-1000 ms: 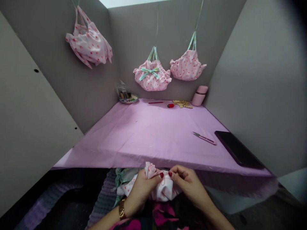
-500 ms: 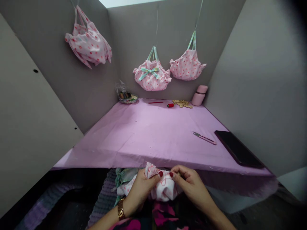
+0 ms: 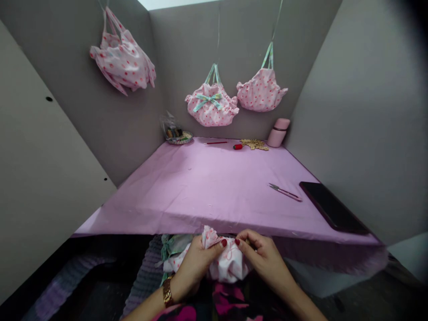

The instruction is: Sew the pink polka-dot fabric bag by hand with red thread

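A pink-and-white dotted fabric piece (image 3: 230, 265) is bunched over my lap, just below the table's front edge. My left hand (image 3: 202, 256) is closed on its left side, thumb pressed on the cloth, with a gathered frill standing up above the fingers. Opposite it, my right hand (image 3: 257, 249) pinches the cloth's upper edge between thumb and fingers. A loop of red thread (image 3: 229, 254) lies on the fabric between the two thumbs. Whether a needle sits in the right fingers cannot be made out. Mint-green ties (image 3: 167, 249) hang at the left of the cloth.
On the pink-covered table (image 3: 207, 183) lie thread snips (image 3: 284, 191), a dark phone (image 3: 331, 207), a red thread spool (image 3: 237, 146), a red pencil-like stick (image 3: 216, 142) and beige pieces (image 3: 254, 145). A pink flask (image 3: 278, 133) and a small basket (image 3: 180, 139) stand behind. Dotted bags (image 3: 212, 107) hang above.
The right hand has shifted very slightly left, closer to the left thumb. The red thread loop has changed shape a little. Both hands still grip the cloth.
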Action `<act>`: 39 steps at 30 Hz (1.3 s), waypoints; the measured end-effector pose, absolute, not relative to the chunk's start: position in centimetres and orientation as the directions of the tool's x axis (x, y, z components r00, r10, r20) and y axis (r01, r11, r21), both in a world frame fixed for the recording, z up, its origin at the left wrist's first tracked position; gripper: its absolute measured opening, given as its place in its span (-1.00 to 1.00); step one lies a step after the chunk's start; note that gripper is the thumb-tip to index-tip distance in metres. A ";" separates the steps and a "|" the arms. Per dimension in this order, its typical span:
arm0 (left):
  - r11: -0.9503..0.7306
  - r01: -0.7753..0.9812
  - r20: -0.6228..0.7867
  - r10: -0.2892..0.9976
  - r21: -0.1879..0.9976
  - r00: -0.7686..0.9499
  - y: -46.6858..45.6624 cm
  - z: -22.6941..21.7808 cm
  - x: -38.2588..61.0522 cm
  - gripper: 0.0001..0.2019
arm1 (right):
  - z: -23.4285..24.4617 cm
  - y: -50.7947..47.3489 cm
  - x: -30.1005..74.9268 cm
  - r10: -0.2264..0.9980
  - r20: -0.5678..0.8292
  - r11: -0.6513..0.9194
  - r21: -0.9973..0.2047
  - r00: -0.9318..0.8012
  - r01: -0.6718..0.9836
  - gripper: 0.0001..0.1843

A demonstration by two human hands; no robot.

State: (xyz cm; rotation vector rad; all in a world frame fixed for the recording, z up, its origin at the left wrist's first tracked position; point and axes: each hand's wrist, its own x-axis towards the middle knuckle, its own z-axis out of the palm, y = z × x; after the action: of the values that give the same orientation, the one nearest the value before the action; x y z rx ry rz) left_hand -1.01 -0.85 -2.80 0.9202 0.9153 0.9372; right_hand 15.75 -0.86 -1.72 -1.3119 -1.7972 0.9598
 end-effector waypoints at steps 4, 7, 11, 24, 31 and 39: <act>0.307 -0.229 -0.236 0.927 0.924 0.291 -0.9 -2.5 -1.0 -0.73 | -0.6 -1.3 15.9 0.956 0.198 0.281 -0.824 -0.215 0.491 -0.81; 0.302 -0.217 -0.240 0.933 0.928 0.269 -1.0 -2.4 -1.0 -0.71 | 0.1 -1.7 15.8 0.936 0.211 0.335 -0.782 -0.282 0.526 -0.79; 0.292 -0.220 -0.222 0.930 0.931 0.293 -1.0 -2.4 -0.9 -0.73 | 0.3 -1.9 15.5 0.916 0.189 0.355 -0.791 -0.353 0.498 -0.77; 0.269 -0.222 -0.196 0.932 0.937 0.303 -1.0 -2.5 -0.8 -0.76 | 0.3 -1.9 15.4 0.924 0.178 0.327 -0.824 -0.337 0.462 -0.72; 0.263 -0.190 -0.201 0.934 0.946 0.294 -0.9 -2.6 -0.9 -0.75 | -0.1 -1.8 15.5 0.945 0.116 0.265 -0.818 -0.305 0.510 -0.76; 0.202 -0.134 -0.155 0.941 0.970 0.300 -0.8 -2.7 -1.0 -0.75 | 0.4 -1.8 15.4 0.928 0.090 0.249 -0.871 -0.360 0.424 -0.77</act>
State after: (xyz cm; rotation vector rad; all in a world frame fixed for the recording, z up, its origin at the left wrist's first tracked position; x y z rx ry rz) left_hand -1.01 -0.84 -2.71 1.0847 0.9609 0.9394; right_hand 15.36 -1.82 0.43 -1.2296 -1.9024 1.0428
